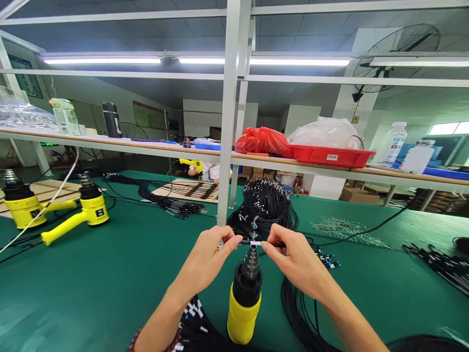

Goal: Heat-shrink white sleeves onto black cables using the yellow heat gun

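A black cable with a white sleeve (255, 243) is stretched level between my two hands. My left hand (209, 256) pinches the cable on the left of the sleeve, thumb against fingers. On the other side my right hand (292, 255) pinches it close to the sleeve's right end. Just below the sleeve is the metal nozzle of a yellow and black heat gun (245, 313), which stands upright, nozzle up. Black cables with white tags (196, 313) lie under my left forearm. A loop of black cable (296, 313) lies below my right hand.
Two more yellow heat guns (95, 208) stand at the left. A big heap of black cables (269, 203) lies behind my hands, with thin wire ties (344, 230) to its right. A white post (230, 107) and a loaded shelf (164, 149) cross ahead. Another person's hand (192, 171) shows beyond.
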